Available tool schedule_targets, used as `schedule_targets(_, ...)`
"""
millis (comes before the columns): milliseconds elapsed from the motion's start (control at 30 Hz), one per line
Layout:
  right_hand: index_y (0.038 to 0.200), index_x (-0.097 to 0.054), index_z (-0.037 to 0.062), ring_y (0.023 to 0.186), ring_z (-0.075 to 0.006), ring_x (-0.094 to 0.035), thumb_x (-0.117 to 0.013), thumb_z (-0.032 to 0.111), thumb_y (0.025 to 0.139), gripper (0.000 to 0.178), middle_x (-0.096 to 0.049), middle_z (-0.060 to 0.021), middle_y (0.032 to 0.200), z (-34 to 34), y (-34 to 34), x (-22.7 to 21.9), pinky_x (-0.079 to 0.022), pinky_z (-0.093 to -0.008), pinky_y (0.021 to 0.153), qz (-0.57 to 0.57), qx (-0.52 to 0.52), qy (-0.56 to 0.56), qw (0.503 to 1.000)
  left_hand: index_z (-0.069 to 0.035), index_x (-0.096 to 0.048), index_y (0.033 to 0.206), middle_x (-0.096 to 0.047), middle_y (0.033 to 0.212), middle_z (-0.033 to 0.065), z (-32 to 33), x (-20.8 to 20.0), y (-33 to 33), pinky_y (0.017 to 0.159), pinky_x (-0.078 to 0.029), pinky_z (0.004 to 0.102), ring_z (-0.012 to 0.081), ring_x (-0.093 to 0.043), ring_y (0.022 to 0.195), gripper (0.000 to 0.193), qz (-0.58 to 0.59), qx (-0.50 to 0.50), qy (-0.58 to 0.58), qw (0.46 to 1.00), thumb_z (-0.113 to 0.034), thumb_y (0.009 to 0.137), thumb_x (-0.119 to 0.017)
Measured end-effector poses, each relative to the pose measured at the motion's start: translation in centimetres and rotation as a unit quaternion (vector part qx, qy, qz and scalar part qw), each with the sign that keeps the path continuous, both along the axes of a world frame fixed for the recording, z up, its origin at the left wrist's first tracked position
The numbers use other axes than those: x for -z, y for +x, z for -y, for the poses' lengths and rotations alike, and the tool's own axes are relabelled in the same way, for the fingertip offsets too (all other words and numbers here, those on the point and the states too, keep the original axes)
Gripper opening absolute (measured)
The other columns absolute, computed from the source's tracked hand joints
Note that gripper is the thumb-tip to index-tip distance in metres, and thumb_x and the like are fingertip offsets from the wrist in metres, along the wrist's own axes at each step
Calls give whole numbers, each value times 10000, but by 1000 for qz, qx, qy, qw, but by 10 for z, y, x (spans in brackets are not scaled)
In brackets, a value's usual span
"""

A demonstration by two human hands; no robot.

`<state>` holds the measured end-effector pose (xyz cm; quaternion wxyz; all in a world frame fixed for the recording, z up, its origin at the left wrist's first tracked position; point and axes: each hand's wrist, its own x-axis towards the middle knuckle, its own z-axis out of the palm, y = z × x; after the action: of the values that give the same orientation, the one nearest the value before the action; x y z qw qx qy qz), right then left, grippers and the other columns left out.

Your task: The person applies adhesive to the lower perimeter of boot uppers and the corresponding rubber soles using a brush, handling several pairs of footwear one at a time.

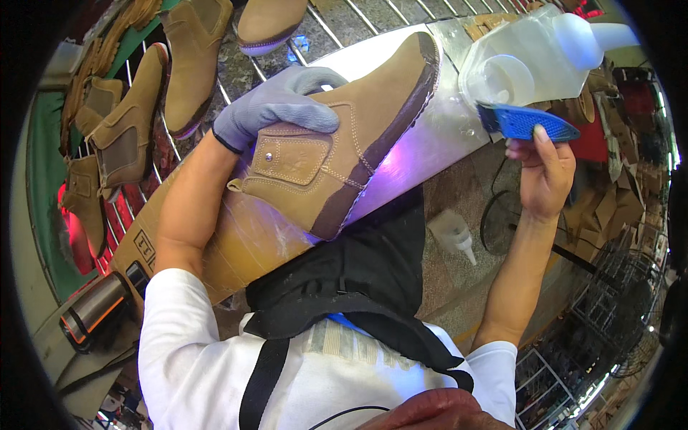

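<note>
Over the bench (459, 136), clasping tan ankle boot (301, 161) with gloved left grip (276, 107), pinching seemingly a blue brush (534, 123) with right grip (548, 172), likely loading at plastic jug (534, 46), next calling for even edge strokes.

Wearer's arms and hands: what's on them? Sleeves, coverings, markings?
Left hand: grey glove with a thin dark cuff edge. Right hand: bare. Short white sleeves: left sleeve, right sleeve. Both forearms are uncovered; no cables or markings visible on them.
</note>
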<state>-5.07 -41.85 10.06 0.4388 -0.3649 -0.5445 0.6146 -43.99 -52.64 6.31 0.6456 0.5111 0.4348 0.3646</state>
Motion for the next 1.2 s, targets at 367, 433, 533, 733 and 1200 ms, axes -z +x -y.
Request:
schedule_targets(367, 1194, -644, -94, 837, -161, -683, -751, 44, 927, 319, -717, -115, 985, 8, -46, -42, -552, -272, 761, 93, -71, 156, 981, 58, -635, 1280, -692, 1172, 108, -2, -5, 1, 964, -499, 303, 159, -644, 1086, 651, -8, 22, -8, 1000, -242, 755, -875)
schedule_targets(433, 1197, -640, -95, 813, -138, -662, -745, 31, 933, 311, -716, -106, 966, -4, -49, -51, -524, -247, 727, 138, -104, 170, 970, 55, -637, 1279, -692, 1171, 109, -3, -5, 0, 958, -500, 305, 160, -645, 1081, 650, -10, 34, -9, 999, -243, 753, -876)
schedule_targets(533, 1150, -664, -87, 816, -125, -642, -750, 28, 928, 265, -706, -90, 958, -8, -51, -48, -502, -243, 723, 134, -114, 171, 969, 47, -642, 1278, -690, 1174, 104, -5, -8, 1, 953, -501, 303, 157, -646, 1075, 723, -22, 28, -12, 999, -285, 679, -874)
schedule_targets(733, 1073, -685, -107, 856, -174, -636, -744, -31, 885, 212, -704, -137, 953, 10, -56, -54, -501, -289, 763, 148, -151, 249, 945, 40, -660, 1241, -688, 1144, 89, 1, -1, -4, 937, -498, 302, 152, -638, 1064, 604, -22, 34, 20, 999, -269, 764, -866)
schedule_targets(1200, 1081, -680, -36, 822, -303, -733, -783, 9, 834, 271, -729, -196, 943, 92, -77, -38, -587, -357, 727, 217, -117, 449, 859, 50, -609, 1320, -685, 1158, 112, 11, -2, -9, 942, -507, 285, 162, -656, 1043, 771, -59, 9, -11, 998, -282, 658, -820)
